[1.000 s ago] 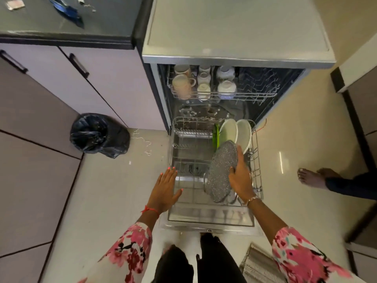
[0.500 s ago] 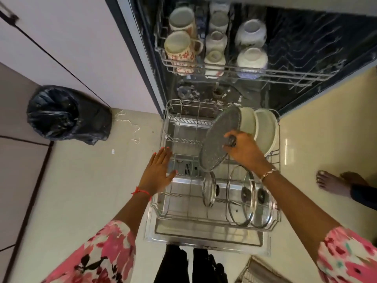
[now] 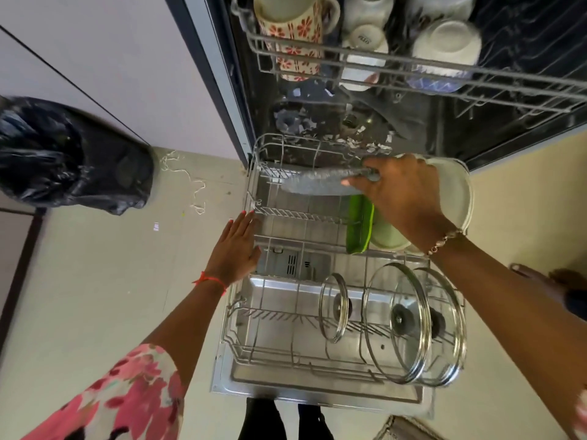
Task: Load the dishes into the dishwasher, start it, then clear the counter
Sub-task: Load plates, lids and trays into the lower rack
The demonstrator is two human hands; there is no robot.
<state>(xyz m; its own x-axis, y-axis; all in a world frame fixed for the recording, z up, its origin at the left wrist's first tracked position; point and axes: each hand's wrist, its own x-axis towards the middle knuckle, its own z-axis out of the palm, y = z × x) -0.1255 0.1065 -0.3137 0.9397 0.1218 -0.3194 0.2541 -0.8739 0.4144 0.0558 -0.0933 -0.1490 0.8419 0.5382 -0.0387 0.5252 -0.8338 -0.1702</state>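
1. Fingers of your right hand [image 3: 403, 195] curl round the right edge of the grey speckled plate [image 3: 317, 184] and clamp it. One fingertip shows on the side facing you.
2. That plate hangs almost edge-on to you, above the back of the lower rack [image 3: 286, 214]. It is close to the green plate [image 3: 360, 227] and the pale plates [image 3: 454, 198], which stand upright at the rack's back right.
3. Your left hand [image 3: 236, 249] lies flat, fingers straight and close together, against the rack's left rim. It grips nothing.
4. Your two hands are well apart, one at each side of the rack.
5. Three glass lids [image 3: 398, 322] stand on edge in the front right of the rack. The rack is pulled out over the open dishwasher door [image 3: 317, 387].
6. A flowered mug [image 3: 292, 30] and white cups [image 3: 444, 42] sit in the upper rack [image 3: 413, 63].
7. A black rubbish bag [image 3: 70, 157] sits on the floor to your left.
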